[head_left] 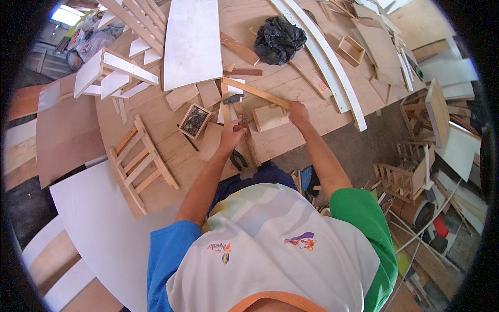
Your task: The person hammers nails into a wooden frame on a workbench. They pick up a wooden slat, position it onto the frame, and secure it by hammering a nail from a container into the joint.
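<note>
Near the front edge of the surface (275, 141), the right hand (298, 113) has its fingers closed round a wooden strip (257, 93), apparently positioning it, which calls for steadiness next, while whether the left hand (231, 137) grips the hammer (234, 99) I cannot tell.

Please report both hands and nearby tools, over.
Right hand: gripping long, narrow brown wooden strip. Left hand: at black-headed hammer, grip unclear. Black-handled pliers close by.
</note>
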`<state>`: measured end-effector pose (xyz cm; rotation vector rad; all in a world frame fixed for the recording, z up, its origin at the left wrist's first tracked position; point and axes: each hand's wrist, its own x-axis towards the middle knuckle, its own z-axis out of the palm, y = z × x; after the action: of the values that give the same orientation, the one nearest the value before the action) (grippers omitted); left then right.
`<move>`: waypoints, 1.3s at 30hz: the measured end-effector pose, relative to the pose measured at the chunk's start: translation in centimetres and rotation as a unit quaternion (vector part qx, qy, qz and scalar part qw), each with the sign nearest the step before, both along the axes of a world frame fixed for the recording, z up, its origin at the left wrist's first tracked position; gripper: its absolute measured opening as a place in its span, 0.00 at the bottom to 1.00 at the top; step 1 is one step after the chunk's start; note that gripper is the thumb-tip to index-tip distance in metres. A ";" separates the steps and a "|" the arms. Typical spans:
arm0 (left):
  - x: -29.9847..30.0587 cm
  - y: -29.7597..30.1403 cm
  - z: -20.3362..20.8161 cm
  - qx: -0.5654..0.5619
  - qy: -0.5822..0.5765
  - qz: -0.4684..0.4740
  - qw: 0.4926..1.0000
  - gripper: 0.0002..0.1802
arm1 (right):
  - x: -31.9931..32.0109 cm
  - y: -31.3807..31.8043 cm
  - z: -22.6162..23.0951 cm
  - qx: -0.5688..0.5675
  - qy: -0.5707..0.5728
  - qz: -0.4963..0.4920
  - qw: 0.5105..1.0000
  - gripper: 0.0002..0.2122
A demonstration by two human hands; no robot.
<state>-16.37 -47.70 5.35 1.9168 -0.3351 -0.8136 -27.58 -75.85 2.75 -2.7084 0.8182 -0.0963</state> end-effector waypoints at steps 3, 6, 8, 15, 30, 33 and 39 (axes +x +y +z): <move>-0.7 -0.5 -0.9 0.014 -0.016 0.002 1.000 0.27 | -1.0 -2.1 -1.5 0.054 0.026 0.029 0.998 0.15; -1.3 -1.1 -0.1 -0.022 0.032 0.028 0.999 0.25 | -2.7 -4.0 -4.0 0.035 -0.077 0.052 0.995 0.15; -1.6 -1.5 0.4 -0.056 0.032 0.055 0.996 0.23 | -3.9 -5.6 -4.1 0.016 -0.138 0.070 0.988 0.14; -0.3 -2.6 1.3 -0.119 0.082 0.114 0.983 0.21 | -7.3 -9.0 5.3 0.485 -0.086 -0.059 0.868 0.09; 5.9 3.6 5.2 -0.154 -0.113 0.399 0.897 0.21 | -2.6 -2.8 6.8 0.660 0.096 0.172 0.725 0.08; 5.6 6.6 4.8 -0.039 -0.162 0.474 0.865 0.20 | -1.4 -1.1 7.2 0.665 0.112 0.195 0.712 0.09; 3.8 12.0 4.3 -0.163 -0.071 0.468 0.866 0.13 | -1.4 3.3 10.0 0.635 0.109 0.199 0.738 0.09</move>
<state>-12.58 -35.66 9.65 1.5398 0.3569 0.0420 -28.96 -72.55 12.71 -1.4754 0.1353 0.6505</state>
